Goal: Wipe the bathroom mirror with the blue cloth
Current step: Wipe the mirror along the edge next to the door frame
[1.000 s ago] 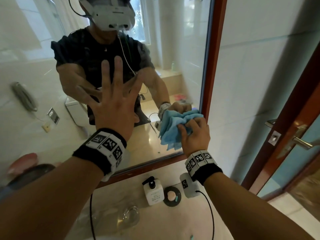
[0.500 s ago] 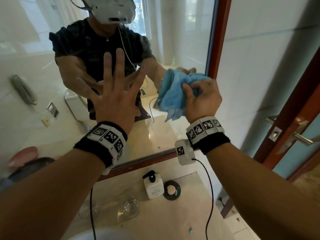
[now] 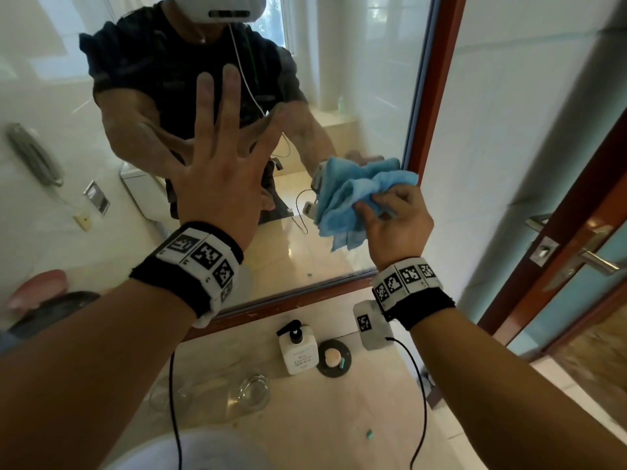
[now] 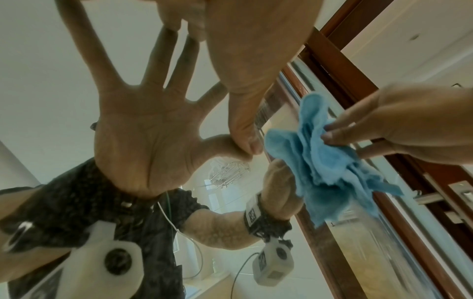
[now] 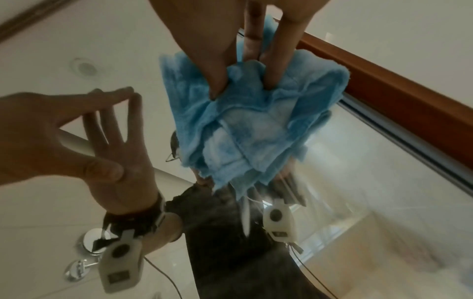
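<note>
The mirror (image 3: 356, 79) has a red-brown wooden frame (image 3: 437, 79). My left hand (image 3: 220, 171) lies flat on the glass with its fingers spread and holds nothing; in the left wrist view its thumb (image 4: 245, 121) meets its own reflection. My right hand (image 3: 393, 225) grips the crumpled blue cloth (image 3: 356, 198) and presses it against the glass close to the frame's right side, a little above the bottom edge. In the right wrist view my fingers (image 5: 217, 81) dig into the blue cloth (image 5: 243, 121), which hides the glass beneath. The blue cloth (image 4: 325, 161) also shows in the left wrist view.
Below the mirror a stone counter (image 3: 339, 418) carries a white pump bottle (image 3: 298, 351), a black soap dish (image 3: 334, 357) and two clear glasses (image 3: 254, 391). A white tiled wall (image 3: 509, 130) adjoins the frame on the right, then a wooden door with a metal handle (image 3: 597, 262).
My right hand carried the cloth up along the mirror's right side, then back down partway. My left hand stayed flat on the glass.
</note>
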Demonstrator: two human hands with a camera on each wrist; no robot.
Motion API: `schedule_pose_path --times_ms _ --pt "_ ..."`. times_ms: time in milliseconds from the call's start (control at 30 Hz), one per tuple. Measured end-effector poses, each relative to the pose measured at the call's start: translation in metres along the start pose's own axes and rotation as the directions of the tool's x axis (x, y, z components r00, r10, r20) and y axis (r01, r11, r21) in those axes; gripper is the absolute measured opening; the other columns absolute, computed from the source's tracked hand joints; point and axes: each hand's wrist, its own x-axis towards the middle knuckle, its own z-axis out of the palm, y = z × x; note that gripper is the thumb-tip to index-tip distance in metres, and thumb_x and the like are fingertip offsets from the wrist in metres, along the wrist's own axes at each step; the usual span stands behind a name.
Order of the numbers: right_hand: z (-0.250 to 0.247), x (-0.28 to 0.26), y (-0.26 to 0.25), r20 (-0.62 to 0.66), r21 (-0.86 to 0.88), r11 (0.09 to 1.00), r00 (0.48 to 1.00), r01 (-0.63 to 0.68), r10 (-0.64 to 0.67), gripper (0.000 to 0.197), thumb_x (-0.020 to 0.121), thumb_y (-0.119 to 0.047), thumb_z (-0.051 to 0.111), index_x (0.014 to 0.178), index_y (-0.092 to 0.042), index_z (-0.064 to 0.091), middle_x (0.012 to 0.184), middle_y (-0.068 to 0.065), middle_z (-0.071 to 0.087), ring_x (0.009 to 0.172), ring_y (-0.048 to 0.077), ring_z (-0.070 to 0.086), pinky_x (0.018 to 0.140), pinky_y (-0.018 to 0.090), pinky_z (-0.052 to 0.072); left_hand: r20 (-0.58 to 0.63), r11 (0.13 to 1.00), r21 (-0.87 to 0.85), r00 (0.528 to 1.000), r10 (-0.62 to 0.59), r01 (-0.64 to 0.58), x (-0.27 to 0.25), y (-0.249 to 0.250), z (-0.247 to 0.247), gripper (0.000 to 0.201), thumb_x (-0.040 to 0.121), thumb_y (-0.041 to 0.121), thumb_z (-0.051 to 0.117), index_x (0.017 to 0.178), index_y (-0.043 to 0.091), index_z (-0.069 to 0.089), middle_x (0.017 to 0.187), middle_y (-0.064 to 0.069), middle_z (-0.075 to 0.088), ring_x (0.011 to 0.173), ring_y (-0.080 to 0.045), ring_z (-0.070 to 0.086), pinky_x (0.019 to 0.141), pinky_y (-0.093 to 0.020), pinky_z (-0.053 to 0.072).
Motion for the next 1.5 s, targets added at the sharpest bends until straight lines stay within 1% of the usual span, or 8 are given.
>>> schedule_pose_path --times_ms 200,400,600,733,933,1033,1333,1500 --pt "0.007 -0.047 0.044 0.09 -0.213 0.961 0.976 -0.177 0.2 0.021 0.075 -0.021 0.079 0.085 -0.007 0.067 0.101 0.007 0.065 0.086 0.025 0.063 0.074 0.021 0.042 -0.017 1.0 0.002 1.0 0.012 -0.012 0.0 -0.001 0.004 0.117 0.065 0.048 0.081 0.155 0.043 0.006 0.164 -0.013 -0.006 0.151 -0.036 -0.002 0.1 -0.079 0.019" --pt "0.011 -0.07 0.063 0.122 0.021 0.889 0.883 -0.458 0.452 0.027 0.078 -0.004 0.077 0.099 0.004 0.062 0.101 0.006 0.062 0.082 0.01 0.059 0.067 -0.009 0.035 -0.015 0.999 0.031 1.0 0.02 -0.02 -0.001 -0.001 0.004 0.119 0.062 0.05 0.082 0.155 0.042 0.007 0.164 -0.014 -0.004 0.151 -0.037 -0.001 0.1 -0.082 0.013" --pt "0.011 -0.064 0.054 0.078 0.004 0.907 0.904 -0.421 0.419 0.022 0.075 -0.007 0.08 0.087 0.005 0.067 0.093 0.001 0.06 0.073 0.002 0.053 0.066 -0.007 0.035 -0.015 1.0 0.0 0.999 0.029 -0.029 0.0 -0.004 0.009 0.122 0.061 0.05 0.083 0.154 0.043 0.004 0.164 -0.013 -0.007 0.151 -0.036 -0.004 0.099 -0.078 0.021" --pt "0.007 -0.04 0.023 0.016 -0.004 0.961 0.961 -0.277 0.277 0.016 0.072 -0.009 0.082 0.073 -0.002 0.068 0.093 0.008 0.063 0.078 0.011 0.054 0.067 -0.005 0.035 -0.013 0.999 -0.012 0.999 0.032 -0.032 0.0 -0.004 0.006 0.122 0.062 0.051 0.082 0.154 0.044 0.003 0.164 -0.012 -0.007 0.151 -0.035 -0.003 0.099 -0.077 0.023" --pt "-0.001 0.032 -0.047 -0.15 0.065 0.997 0.988 -0.034 0.043 0.022 0.067 -0.025 0.084 0.064 -0.014 0.065 0.082 -0.003 0.061 0.073 0.009 0.058 0.067 0.009 0.042 -0.02 1.0 -0.008 1.0 0.008 -0.008 -0.002 -0.001 0.001 0.12 0.063 0.048 0.083 0.154 0.045 0.004 0.165 -0.011 -0.004 0.151 -0.033 -0.001 0.098 -0.081 0.02" --pt "-0.005 0.062 -0.069 -0.163 0.055 0.998 0.986 -0.025 0.034 0.023 0.068 -0.033 0.082 0.068 -0.015 0.068 0.085 -0.008 0.061 0.075 0.003 0.058 0.065 0.001 0.036 -0.028 1.0 -0.021 1.0 0.006 -0.006 -0.002 -0.002 0.002 0.122 0.064 0.044 0.084 0.154 0.046 0.002 0.165 -0.01 -0.005 0.152 -0.032 -0.002 0.096 -0.079 0.025" --pt "0.002 0.041 -0.044 -0.149 0.04 0.999 0.989 0.012 -0.006 0.02 0.07 -0.028 0.081 0.067 -0.023 0.062 0.085 -0.002 0.063 0.072 0.007 0.056 0.065 0.006 0.039 -0.031 1.0 -0.011 1.0 0.008 -0.008 -0.002 -0.002 0.003 0.12 0.065 0.045 0.083 0.154 0.045 0.002 0.164 -0.011 -0.005 0.151 -0.033 -0.002 0.098 -0.081 0.018" --pt "0.009 -0.005 -0.003 -0.061 -0.026 0.998 0.996 -0.066 0.064 0.024 0.073 -0.026 0.08 0.066 -0.015 0.06 0.086 0.001 0.062 0.073 0.01 0.053 0.062 0.003 0.034 -0.041 1.0 -0.015 0.999 0.007 -0.008 -0.001 -0.002 0.007 0.116 0.069 0.039 0.083 0.154 0.045 0.004 0.164 -0.011 -0.004 0.151 -0.034 -0.001 0.098 -0.08 0.019"
